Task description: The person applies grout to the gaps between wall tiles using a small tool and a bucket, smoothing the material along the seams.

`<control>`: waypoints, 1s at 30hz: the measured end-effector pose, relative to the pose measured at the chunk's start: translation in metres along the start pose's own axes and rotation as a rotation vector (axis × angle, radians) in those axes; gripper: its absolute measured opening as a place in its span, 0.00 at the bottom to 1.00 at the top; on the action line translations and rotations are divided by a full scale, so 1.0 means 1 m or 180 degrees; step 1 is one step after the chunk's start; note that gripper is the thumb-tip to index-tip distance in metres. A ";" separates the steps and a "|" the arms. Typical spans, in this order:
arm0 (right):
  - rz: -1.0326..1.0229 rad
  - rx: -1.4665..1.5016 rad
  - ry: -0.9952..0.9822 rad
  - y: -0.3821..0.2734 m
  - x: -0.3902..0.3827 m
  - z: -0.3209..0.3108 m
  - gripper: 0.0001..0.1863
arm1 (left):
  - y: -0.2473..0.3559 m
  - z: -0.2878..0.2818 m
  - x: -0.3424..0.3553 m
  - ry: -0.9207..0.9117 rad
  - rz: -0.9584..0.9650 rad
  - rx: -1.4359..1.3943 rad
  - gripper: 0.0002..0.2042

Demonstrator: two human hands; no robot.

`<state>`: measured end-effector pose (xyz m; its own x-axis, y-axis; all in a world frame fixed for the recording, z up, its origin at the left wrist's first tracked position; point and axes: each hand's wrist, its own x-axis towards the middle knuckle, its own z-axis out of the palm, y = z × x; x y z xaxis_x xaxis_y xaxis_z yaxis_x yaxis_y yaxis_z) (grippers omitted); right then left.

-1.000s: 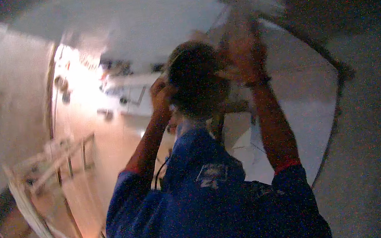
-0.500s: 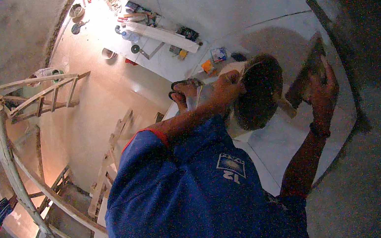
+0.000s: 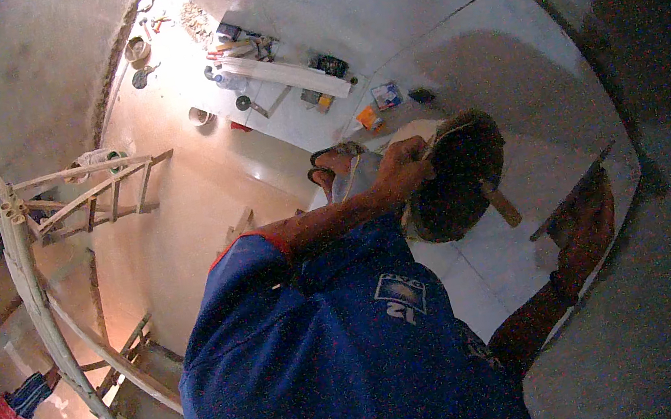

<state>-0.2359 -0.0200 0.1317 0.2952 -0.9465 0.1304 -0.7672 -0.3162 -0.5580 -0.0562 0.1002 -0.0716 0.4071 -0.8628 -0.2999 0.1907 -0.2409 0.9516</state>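
My left hand [image 3: 405, 168] is closed over the rim of a round, pale-sided bucket [image 3: 431, 228] held in front of my body. The inside is dark, and its contents cannot be made out. A short wooden handle [image 3: 503, 205] sticks out over the bucket's right side. Right of the bucket, my right hand [image 3: 591, 226] grips a flat trowel [image 3: 571, 190], its long thin blade seen nearly edge-on. Behind it is the white tiled surface [image 3: 486, 273], close to that surface's right edge; whether the blade touches it cannot be told.
A pole frame with rungs [image 3: 38, 300] stands at left. Ahead, a white ledge [image 3: 287, 125] carries a long white strip [image 3: 284, 75], a plastic bottle [image 3: 229, 80] and several tools. An orange packet [image 3: 369, 119] lies beyond my feet. A small bucket [image 3: 200, 116] sits on the floor.
My right hand and the trowel have moved down, nearer to me, and the blade has turned from showing its broad face to nearly edge-on. My left hand still holds the bucket. The view has shifted slightly.
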 end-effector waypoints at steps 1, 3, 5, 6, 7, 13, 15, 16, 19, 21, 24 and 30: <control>0.0095 0.0040 0.0004 0.005 -0.006 -0.003 0.23 | -0.004 0.003 0.001 0.0091 0.0114 0.0154 0.09; 0.0119 0.0370 0.0008 0.037 -0.016 -0.008 0.23 | -0.010 0.002 -0.006 0.0028 0.0050 -0.0070 0.10; 0.0158 0.0874 0.0248 0.094 -0.030 -0.017 0.22 | -0.005 -0.001 -0.008 -0.0153 0.0063 -0.0136 0.10; 0.0129 0.1149 0.0280 0.119 -0.034 -0.015 0.22 | -0.001 -0.004 -0.015 -0.0072 0.0089 -0.0080 0.10; 0.0153 0.1230 0.0358 0.116 -0.042 -0.016 0.23 | 0.003 -0.005 -0.016 -0.0123 0.0116 -0.0040 0.11; 0.0352 0.1289 0.0638 0.091 -0.087 -0.020 0.23 | 0.014 -0.005 -0.024 -0.0243 -0.0247 -0.0071 0.10; 0.0396 0.1315 0.0695 0.090 -0.096 -0.023 0.23 | 0.023 -0.005 -0.028 -0.0268 -0.0278 0.0085 0.10; 0.0421 0.1318 0.0732 0.090 -0.101 -0.024 0.23 | 0.026 -0.005 -0.029 -0.0293 -0.0285 0.0163 0.10; 0.0493 0.1360 0.0803 0.095 -0.113 -0.027 0.24 | 0.014 -0.002 -0.028 -0.0413 -0.0277 0.0262 0.10; 0.0532 0.1376 0.0815 0.101 -0.119 -0.029 0.24 | 0.001 0.002 -0.026 -0.0496 -0.0312 0.0201 0.10; 0.0653 0.1365 0.0970 0.104 -0.135 -0.031 0.24 | -0.004 0.009 -0.017 -0.0791 -0.0368 0.0126 0.09; 0.0833 0.1388 0.1115 0.107 -0.155 -0.033 0.25 | -0.001 0.007 -0.012 -0.1122 -0.0503 0.0081 0.08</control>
<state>-0.3827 0.0907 0.0784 -0.1326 -0.9775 0.1641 -0.4637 -0.0851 -0.8819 -0.0675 0.1083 -0.0687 0.0415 -0.9129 -0.4060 0.2024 -0.3903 0.8982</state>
